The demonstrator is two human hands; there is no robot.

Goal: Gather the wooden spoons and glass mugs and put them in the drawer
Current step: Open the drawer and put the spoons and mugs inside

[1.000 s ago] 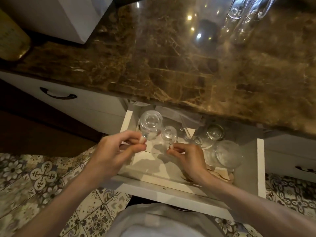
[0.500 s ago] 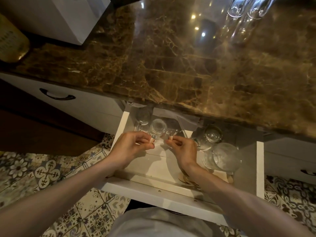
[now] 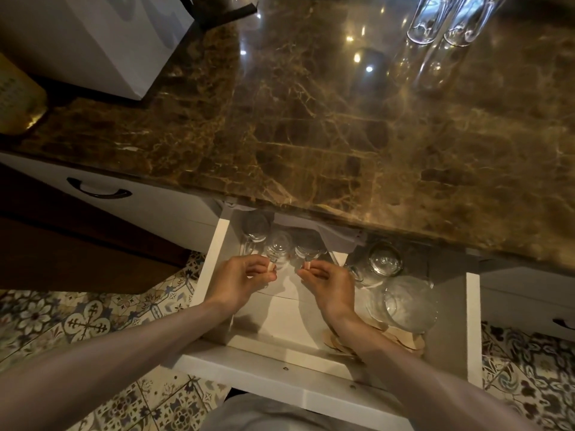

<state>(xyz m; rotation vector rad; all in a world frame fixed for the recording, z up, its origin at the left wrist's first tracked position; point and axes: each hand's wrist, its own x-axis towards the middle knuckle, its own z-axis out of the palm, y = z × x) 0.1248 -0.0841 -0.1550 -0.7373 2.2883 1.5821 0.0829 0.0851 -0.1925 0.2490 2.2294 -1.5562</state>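
Note:
A white drawer (image 3: 320,396) stands pulled out under the marble counter. My left hand (image 3: 241,281) pinches the handle of a small glass mug (image 3: 278,247) at the drawer's back left. My right hand (image 3: 329,286) pinches the handle of another small glass mug (image 3: 308,251) beside it. A third mug (image 3: 255,227) sits further back, half under the counter. Larger glass mugs (image 3: 384,261) and a big glass vessel (image 3: 407,303) fill the right side. Wooden spoons (image 3: 401,339) lie under them at the front right.
The brown marble counter (image 3: 311,119) overhangs the drawer's back. Two clear glasses (image 3: 451,17) lie at its far right, a white box (image 3: 102,35) at its far left. A closed drawer with a dark handle (image 3: 98,191) is to the left. Patterned floor tiles lie below.
Both hands have carried the two small mugs down and back into the drawer's rear left corner. The mugs now rest low, next to the third mug.

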